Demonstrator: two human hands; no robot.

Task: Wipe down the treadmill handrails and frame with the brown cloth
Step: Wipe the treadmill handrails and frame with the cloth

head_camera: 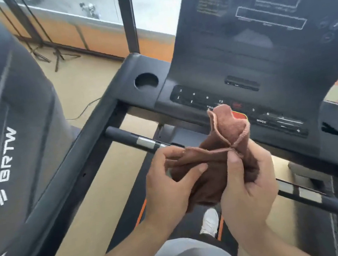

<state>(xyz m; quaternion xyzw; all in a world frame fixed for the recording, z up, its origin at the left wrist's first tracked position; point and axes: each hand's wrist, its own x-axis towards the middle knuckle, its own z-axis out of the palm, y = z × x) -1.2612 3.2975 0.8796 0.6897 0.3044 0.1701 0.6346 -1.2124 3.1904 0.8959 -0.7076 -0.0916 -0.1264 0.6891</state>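
I hold the brown cloth [225, 141] bunched between both hands, in front of the treadmill console [240, 58]. My left hand [167, 184] pinches its left edge with thumb and fingers. The right side of the cloth is gripped by my right hand [248, 184], thumb pressed on the hem. One corner of the cloth stands up over the button panel. The left front handrail [135, 139], black with a silver sensor band, runs just behind my left hand. The right handrail [324, 202] extends to the lower right. The left frame arm [67, 180] slopes down to the left.
A second dark machine with white lettering [5, 149] stands close on the left. A round cup holder [146, 81] sits at the console's left corner. Below me are the belt and my white shoe [209, 221]. A cable [84, 112] lies on the tan floor.
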